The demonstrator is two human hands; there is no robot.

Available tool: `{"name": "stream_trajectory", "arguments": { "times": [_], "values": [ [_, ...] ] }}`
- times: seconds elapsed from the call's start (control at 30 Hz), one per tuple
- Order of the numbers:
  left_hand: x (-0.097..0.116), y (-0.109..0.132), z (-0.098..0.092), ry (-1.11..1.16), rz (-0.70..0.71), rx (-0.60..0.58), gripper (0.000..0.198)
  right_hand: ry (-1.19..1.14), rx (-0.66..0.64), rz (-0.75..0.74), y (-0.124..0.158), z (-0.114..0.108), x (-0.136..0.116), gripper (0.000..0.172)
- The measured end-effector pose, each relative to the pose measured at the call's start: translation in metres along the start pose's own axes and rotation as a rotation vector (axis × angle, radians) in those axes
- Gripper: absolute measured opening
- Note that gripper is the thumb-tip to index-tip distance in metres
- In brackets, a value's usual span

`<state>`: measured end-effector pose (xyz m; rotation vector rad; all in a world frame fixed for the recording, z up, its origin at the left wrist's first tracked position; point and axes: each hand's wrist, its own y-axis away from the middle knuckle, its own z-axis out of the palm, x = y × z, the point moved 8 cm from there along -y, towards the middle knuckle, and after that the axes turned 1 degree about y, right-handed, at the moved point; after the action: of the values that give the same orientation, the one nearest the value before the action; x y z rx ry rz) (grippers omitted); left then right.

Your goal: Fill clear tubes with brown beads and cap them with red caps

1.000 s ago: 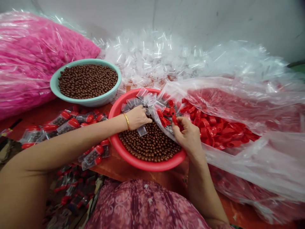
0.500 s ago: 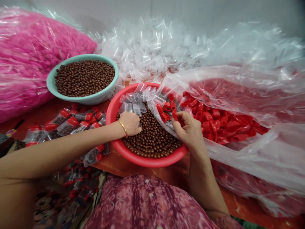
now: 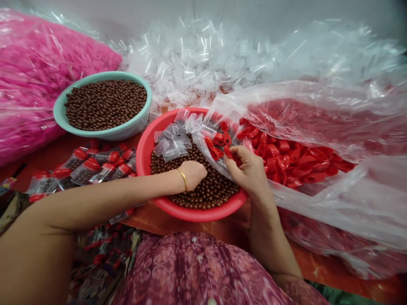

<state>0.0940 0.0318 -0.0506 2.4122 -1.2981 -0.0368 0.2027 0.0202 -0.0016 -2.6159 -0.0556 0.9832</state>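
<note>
My left hand, with a gold bangle at the wrist, is closed and pressed down among the brown chocolate balls in a red basin. Its fingertips and whatever they hold are hidden. Over the basin's right side, my right hand pinches a red cap between thumb and fingers. Several loose red caps lie just beyond it on clear plastic. Behind my left hand, clear plastic tubes are heaped on the balls.
A turquoise basin of brown balls stands back left, before a pink-filled bag. Filled tubes with red caps lie at left. An open bag of red caps spreads right. Clear tubes are piled behind.
My left hand has moved right and toward me, from beside the clear tubes into the middle of the balls. My right hand still pinches a red cap. The view has shifted slightly.
</note>
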Motion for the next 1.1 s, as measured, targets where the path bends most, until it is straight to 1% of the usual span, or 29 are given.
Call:
{"name": "stream_trajectory", "arguments": {
  "times": [0.07,0.1,0.13,0.17,0.23,0.3,0.37,0.47,0.57,0.63,0.7,0.77,0.83,0.87,0.93,1.0,1.1],
  "values": [
    [-0.008,-0.008,0.002,0.075,-0.04,-0.022,0.019,-0.047,0.001,-0.003,0.0,0.0,0.0,0.013],
    [-0.013,-0.01,0.003,0.149,-0.06,-0.033,0.018,-0.076,0.0,-0.004,0.0,0.0,0.001,0.012],
    [-0.018,-0.01,0.003,0.269,-0.059,-0.027,0.018,-0.106,-0.003,-0.005,0.0,0.0,0.001,0.012],
    [-0.022,-0.01,0.004,0.437,-0.046,-0.024,0.02,-0.134,-0.006,-0.006,0.0,0.001,0.002,0.011],
    [-0.028,-0.008,0.005,0.861,0.004,-0.03,0.027,-0.173,-0.01,-0.006,0.0,0.002,0.003,0.01],
    [-0.031,-0.003,0.003,1.227,0.07,-0.024,0.03,-0.199,-0.006,0.0,0.0,0.002,0.005,0.01],
    [-0.034,0.004,-0.001,1.464,0.11,-0.004,0.03,-0.216,-0.005,0.015,0.0,0.003,0.008,0.01],
    [-0.034,0.017,-0.006,1.666,0.124,0.02,0.03,-0.232,-0.012,0.046,0.001,0.004,0.012,0.011],
    [-0.027,0.025,-0.011,1.757,0.143,0.03,0.032,-0.258,-0.013,0.082,0.001,0.003,0.013,0.013],
    [-0.025,0.027,-0.017,1.756,0.173,0.088,0.03,-0.31,-0.01,0.117,0.001,0.003,0.013,0.015],
    [-0.026,0.028,-0.022,1.725,0.187,0.177,0.026,-0.437,-0.009,0.178,0.001,0.004,0.012,0.016],
    [-0.029,0.028,-0.025,1.69,0.175,0.243,0.023,-0.616,-0.033,0.26,0.003,0.011,0.012,0.019],
    [-0.03,0.029,-0.024,1.669,0.152,0.231,0.023,-0.732,-0.062,0.312,0.004,0.019,0.01,0.022],
    [-0.03,0.03,-0.022,1.66,0.14,0.203,0.025,-0.741,-0.063,0.318,0.004,0.021,0.009,0.023],
    [-0.029,0.031,-0.019,1.652,0.12,0.145,0.026,-0.699,-0.025,0.306,0.003,0.019,0.006,0.025],
    [-0.029,0.033,-0.019,1.652,0.106,0.121,0.024,-0.683,0.029,0.304,-0.001,0.014,0.003,0.026],
    [-0.029,0.034,-0.022,1.659,0.091,0.126,0.021,-0.818,0.079,0.33,-0.008,0.01,-0.003,0.03]
  ]
}}
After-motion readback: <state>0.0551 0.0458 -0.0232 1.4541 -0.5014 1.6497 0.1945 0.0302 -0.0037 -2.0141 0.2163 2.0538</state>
